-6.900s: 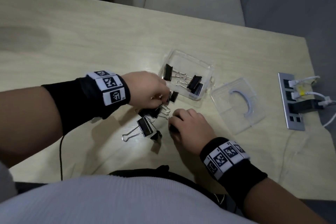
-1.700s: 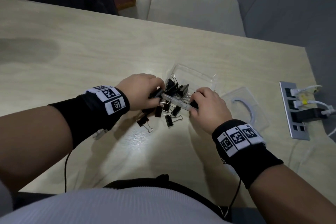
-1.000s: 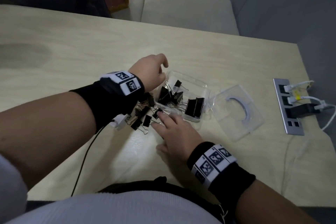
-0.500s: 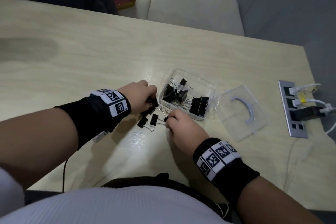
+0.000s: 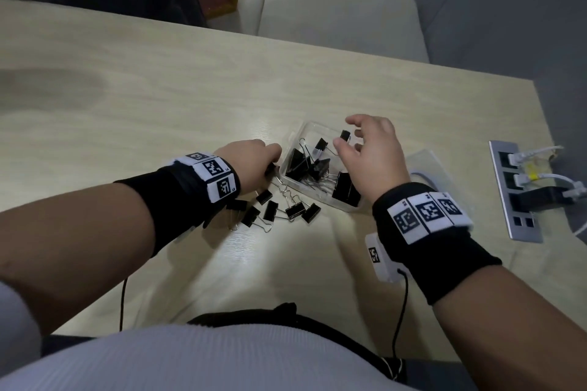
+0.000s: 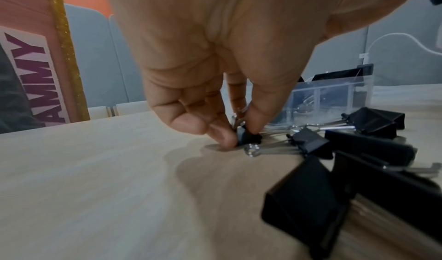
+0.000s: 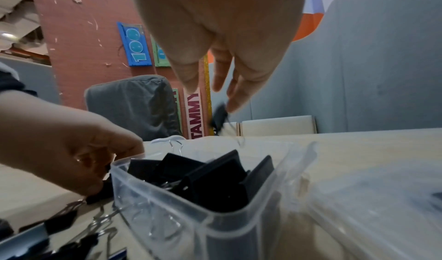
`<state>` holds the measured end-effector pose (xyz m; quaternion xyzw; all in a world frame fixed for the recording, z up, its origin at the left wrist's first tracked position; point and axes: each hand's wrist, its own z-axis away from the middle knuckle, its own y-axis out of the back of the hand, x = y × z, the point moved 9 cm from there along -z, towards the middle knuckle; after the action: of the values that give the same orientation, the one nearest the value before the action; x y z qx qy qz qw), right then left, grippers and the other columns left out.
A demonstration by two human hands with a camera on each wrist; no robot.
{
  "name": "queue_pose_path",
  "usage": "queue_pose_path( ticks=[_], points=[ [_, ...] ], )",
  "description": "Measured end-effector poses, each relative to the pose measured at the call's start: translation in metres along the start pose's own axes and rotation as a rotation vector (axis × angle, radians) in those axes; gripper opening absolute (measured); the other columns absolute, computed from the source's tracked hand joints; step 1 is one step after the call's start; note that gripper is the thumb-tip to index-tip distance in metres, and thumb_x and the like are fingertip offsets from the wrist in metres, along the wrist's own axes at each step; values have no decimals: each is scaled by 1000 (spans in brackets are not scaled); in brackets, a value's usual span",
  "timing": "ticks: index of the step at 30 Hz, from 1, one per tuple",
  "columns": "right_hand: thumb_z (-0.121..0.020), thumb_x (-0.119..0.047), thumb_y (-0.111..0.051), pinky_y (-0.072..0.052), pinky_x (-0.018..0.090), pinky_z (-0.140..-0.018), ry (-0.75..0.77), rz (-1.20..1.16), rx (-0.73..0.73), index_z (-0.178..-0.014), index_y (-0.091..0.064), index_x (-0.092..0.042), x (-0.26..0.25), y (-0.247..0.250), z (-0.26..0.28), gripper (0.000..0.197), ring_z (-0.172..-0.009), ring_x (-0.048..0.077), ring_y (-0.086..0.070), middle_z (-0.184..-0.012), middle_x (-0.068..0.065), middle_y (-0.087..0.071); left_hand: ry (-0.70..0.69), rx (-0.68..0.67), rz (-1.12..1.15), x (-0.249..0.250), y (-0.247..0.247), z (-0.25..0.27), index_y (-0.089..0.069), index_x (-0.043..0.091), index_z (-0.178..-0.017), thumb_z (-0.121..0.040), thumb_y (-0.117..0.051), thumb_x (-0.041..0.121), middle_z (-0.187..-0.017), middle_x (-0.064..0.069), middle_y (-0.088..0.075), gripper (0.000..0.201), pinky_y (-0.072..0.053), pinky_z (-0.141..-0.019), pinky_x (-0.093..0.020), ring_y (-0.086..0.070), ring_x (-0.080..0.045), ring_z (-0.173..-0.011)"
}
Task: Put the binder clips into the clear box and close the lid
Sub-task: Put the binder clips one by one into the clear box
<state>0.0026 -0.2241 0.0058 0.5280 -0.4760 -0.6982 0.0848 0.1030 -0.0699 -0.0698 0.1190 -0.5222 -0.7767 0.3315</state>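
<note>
The clear box (image 5: 318, 197) stands open on the table with several black binder clips (image 5: 298, 162) inside. My right hand (image 5: 344, 133) hovers over it with fingers spread, and a small black clip (image 7: 219, 117) is blurred just below its fingertips (image 7: 231, 106), free of any grip. My left hand (image 5: 272, 166) is on the table at the box's left corner. Its thumb and fingers pinch a small black clip (image 6: 246, 138). Several loose clips (image 5: 275, 212) lie on the table in front of the box. The clear lid (image 5: 427, 165) lies to the right, partly hidden by my right wrist.
A grey power strip (image 5: 514, 197) with plugged white cables lies near the table's right edge. A pale chair (image 5: 340, 19) with a grey cloth stands beyond the far edge. Both wrists trail black cables toward my body.
My right hand has left the loose clips, risen over the box and spread its fingers, letting a small clip go. My left hand has stayed at the box's left corner.
</note>
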Motion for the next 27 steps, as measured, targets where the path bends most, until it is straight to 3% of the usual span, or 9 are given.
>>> queue_pose_path(
  ticks=[3,7,10,15,21,24,27],
  points=[
    [-89,-26,-60,-34,20,-90,63,86,-84,-125,-54,-18,-6,-11,9,37,-103,12,-50,-126,2,-46,5,-31,3,-1,-2,-2,-52,21,-122,-88,-54,23,-110,-8,-59,34,-53,-79,-38,-61,-30,-98],
    [-91,-26,-53,-46,31,-80,291,279,-382,-108,-61,-22,-30,-57,49,19,-95,18,-56,-104,-1,-56,16,-39,-7,-3,-2,-3,-56,15,-114,-88,-55,19,-108,-12,-58,26,-47,-75,-35,-60,-32,-98],
    [-91,-20,-48,-49,37,-81,369,539,-552,-121,-53,-20,-24,-89,83,30,-107,23,-50,-115,2,-54,21,-11,17,-4,2,-2,-55,13,-110,-87,-57,18,-106,-13,-60,24,-47,-74,-35,-60,-32,-96],
    [-91,-5,-41,-48,39,-84,289,538,-545,-123,-45,-15,-13,-100,103,33,-113,30,-42,-127,9,-46,41,-21,19,-10,11,2,-53,11,-110,-84,-61,15,-100,-12,-66,27,-37,-65,-31,-58,-30,-91],
    [-90,-4,-42,-42,37,-82,191,478,-538,-117,-47,-13,2,-96,100,29,-114,29,-39,-122,9,-49,60,-3,49,-17,30,0,-59,16,-107,-80,-67,16,-98,-6,-68,28,-42,-68,-30,-52,-22,-82],
    [-89,-7,-48,-45,38,-82,180,444,-498,-112,-50,-12,7,-93,96,23,-110,28,-41,-117,8,-51,54,-29,65,-17,42,-2,-62,21,-103,-80,-69,20,-87,3,-66,24,-44,-69,-29,-54,-19,-81],
    [-91,-16,-51,-46,38,-80,212,429,-482,-110,-52,-14,8,-90,97,20,-109,26,-43,-116,7,-52,34,-81,127,-18,52,-1,-61,25,-92,-82,-69,23,-71,8,-69,13,-40,-61,-26,-56,-8,-69]
  ],
)
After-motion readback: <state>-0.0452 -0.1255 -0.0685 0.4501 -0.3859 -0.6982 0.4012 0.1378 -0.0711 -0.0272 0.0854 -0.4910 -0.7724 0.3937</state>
